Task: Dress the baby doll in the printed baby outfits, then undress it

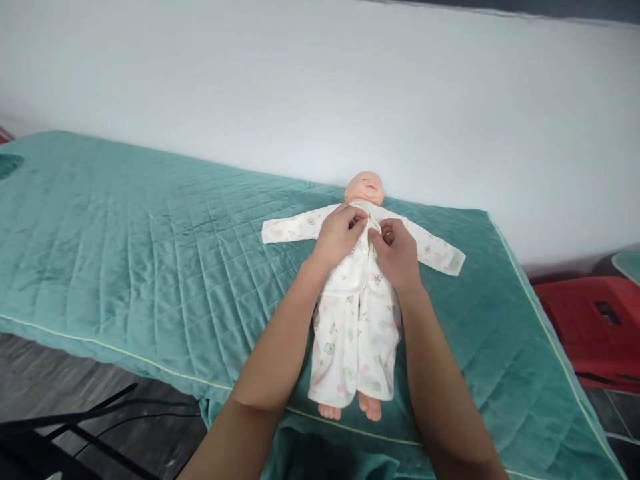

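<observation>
A baby doll (363, 189) lies on its back with its head towards the wall and its bare feet towards me. It wears a white printed baby jacket (347, 275), sleeves spread to both sides, and matching trousers (336, 347). At the upper chest, my left hand (341, 232) pinches one front edge of the jacket near the neck. Just opposite, my right hand (395, 250) pinches the other front edge with thumb and fingers. Below the hands the two front edges meet along the middle. My fingers partly hide the fastening, so its state is unclear.
A green quilted cover (150, 260) lies over the bed beneath the doll. Behind it rises a white wall (250, 87). A red plastic stool or chair (590, 327) stands at the right. Black metal bars and a cable (100, 417) are at the lower left.
</observation>
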A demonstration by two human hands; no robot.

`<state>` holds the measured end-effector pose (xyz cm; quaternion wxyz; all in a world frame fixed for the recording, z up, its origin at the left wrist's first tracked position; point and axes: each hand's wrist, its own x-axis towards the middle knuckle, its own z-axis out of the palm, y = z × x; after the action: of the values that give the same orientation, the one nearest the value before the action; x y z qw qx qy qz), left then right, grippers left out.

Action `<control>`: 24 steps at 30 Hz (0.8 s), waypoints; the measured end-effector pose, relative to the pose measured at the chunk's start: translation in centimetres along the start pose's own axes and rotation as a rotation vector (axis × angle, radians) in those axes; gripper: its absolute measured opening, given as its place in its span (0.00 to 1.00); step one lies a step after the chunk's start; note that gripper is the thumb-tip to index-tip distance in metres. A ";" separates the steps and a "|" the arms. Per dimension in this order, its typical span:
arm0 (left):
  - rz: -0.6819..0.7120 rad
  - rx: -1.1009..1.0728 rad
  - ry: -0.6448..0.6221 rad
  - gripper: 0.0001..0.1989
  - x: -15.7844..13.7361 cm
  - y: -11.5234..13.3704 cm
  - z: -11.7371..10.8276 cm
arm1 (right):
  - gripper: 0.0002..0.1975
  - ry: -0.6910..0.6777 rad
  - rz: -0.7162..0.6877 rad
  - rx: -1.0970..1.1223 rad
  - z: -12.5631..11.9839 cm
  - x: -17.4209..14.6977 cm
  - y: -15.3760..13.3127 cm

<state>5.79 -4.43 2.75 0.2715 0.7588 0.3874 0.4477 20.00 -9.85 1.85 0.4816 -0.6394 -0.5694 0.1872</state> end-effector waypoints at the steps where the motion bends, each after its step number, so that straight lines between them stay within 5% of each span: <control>1: -0.013 -0.012 -0.008 0.06 0.0 -0.1 -0.1 | 0.11 -0.002 0.018 0.040 -0.1 0.2 0.0; 6: -0.110 -0.080 -0.071 0.03 0.4 -0.1 -0.6 | 0.11 -0.060 0.055 0.216 -0.5 1.0 0.2; 24: -0.318 -0.461 -0.113 0.06 0.5 -0.1 -0.5 | 0.13 -0.040 0.079 0.150 -0.7 0.3 -2.0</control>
<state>5.41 -3.90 3.15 0.5247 0.6305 0.3737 0.4330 19.53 -10.09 3.88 0.5091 -0.6195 -0.5376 0.2607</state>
